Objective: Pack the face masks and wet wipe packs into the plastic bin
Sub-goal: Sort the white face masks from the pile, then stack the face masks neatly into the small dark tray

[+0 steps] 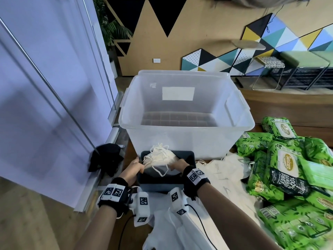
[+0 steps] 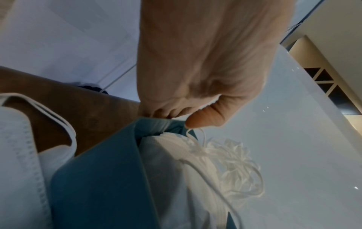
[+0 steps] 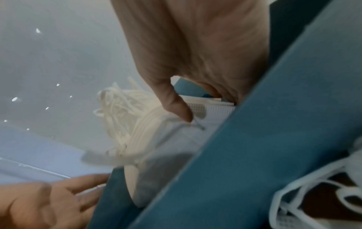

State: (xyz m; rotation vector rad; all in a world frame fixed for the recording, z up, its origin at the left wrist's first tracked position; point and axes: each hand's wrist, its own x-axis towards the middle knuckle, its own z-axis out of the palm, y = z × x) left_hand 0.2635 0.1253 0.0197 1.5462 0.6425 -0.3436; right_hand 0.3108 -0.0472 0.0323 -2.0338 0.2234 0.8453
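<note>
Wooden tabletop by a white wall, clear bin (image 1: 187,112) at 12 o'clock.
Both hands grip a stack of masks (image 1: 158,159) over a small blue box (image 1: 167,179): left hand (image 1: 133,168) at its 9 o'clock end, right hand (image 1: 178,166) at 3 o'clock, fingers curled on it. Green wipe packs (image 1: 288,170) lie at 3 o'clock.

Your brown counter (image 1: 281,107) carries the clear plastic bin (image 1: 187,139) at twelve o'clock, green wet wipe packs (image 1: 288,170) at three, loose white face masks (image 1: 225,170) between.

Bare forearms wear black wrist straps (image 1: 115,188) carrying white camera blocks (image 1: 142,206) with square black-and-white markers and black cables.
</note>
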